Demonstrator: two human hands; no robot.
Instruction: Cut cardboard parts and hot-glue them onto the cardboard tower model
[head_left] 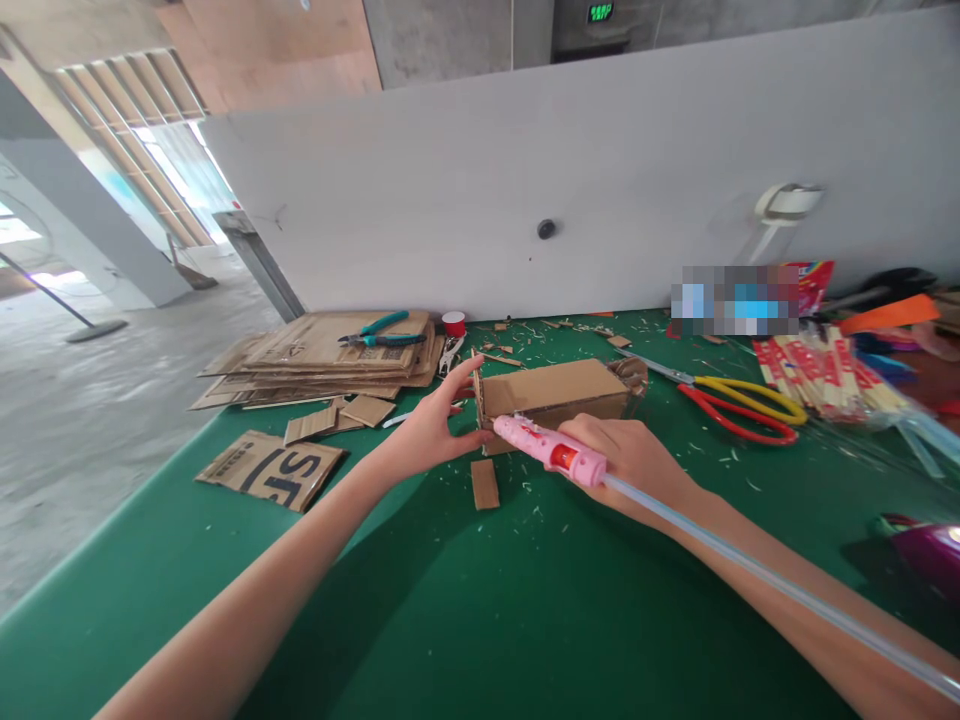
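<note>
A small cardboard box lies on the green table in front of me. At its left end, my left hand holds the upright cardboard end piece between thumb and fingers. My right hand is wrapped around a pink hot glue gun, whose nozzle points left at the box's near left corner. A long clear glue stick trails from the back of the gun over my right forearm. Just below the box lies a little cardboard strip. The nozzle tip is partly hard to make out.
Stacked cardboard sheets bear teal-handled pliers at the back left. A printed cardboard piece lies nearer. To the right are scissors, packaged sticks and a purple object. A white partition stands behind.
</note>
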